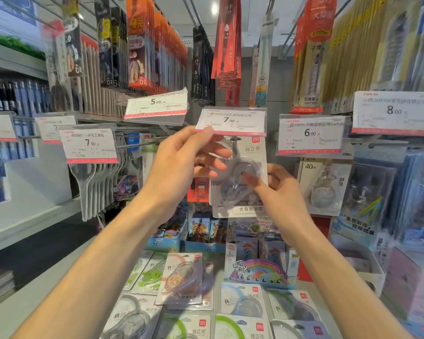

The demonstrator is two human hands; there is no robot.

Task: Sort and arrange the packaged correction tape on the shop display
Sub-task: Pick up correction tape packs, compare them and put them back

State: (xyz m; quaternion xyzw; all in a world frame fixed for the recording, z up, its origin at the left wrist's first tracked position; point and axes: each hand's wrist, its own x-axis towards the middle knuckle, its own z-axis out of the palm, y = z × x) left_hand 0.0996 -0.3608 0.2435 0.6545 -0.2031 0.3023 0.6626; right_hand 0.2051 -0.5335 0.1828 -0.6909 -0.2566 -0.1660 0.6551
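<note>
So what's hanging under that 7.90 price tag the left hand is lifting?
A grey-carded correction tape pack hangs under the 7.90 price tag. The left hand pinches the tag's edge while the right hand holds the pack. Whether more packs hang behind it is hidden.

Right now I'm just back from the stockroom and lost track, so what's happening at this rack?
A person is hanging a packaged correction tape on the peg under the 7.90 price tag. The left hand lifts the tag's lower edge with its thumb while the right hand holds the pack by its lower right side. More correction tape packs lie unsorted on the counter below.
</note>
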